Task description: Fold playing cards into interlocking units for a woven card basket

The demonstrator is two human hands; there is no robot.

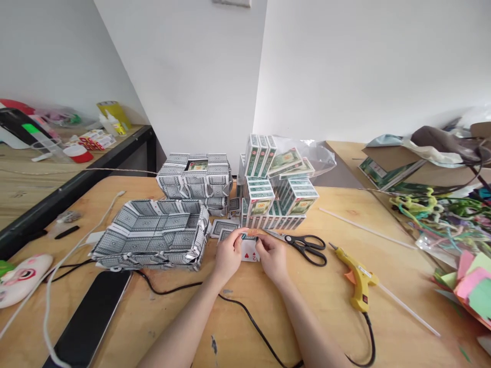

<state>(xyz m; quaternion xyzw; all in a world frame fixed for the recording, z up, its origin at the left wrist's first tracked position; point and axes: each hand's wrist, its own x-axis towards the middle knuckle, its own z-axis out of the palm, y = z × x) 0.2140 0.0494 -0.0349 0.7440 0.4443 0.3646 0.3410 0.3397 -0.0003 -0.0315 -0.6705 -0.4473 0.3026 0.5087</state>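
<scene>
A playing card (249, 254), the two of hearts, is pinched between my two hands, its far edge bent over so a strip of patterned back shows. My left hand (230, 254) grips the left side and my right hand (272, 255) the right side. Just behind my left hand, several loose cards (224, 227) lie face down. To the left stands an open tray made of folded cards (149, 230), with a larger block of folded cards (195, 176) behind it. Stacked card boxes (261, 204) rise beyond my hands.
Black-handled scissors (307, 247) lie right of my right hand, near a yellow glue gun (358, 278) with a glue stick in it. A phone (92, 317) lies front left. A black cable (245, 309) runs under my forearms. Craft scraps (471, 281) pile at the right.
</scene>
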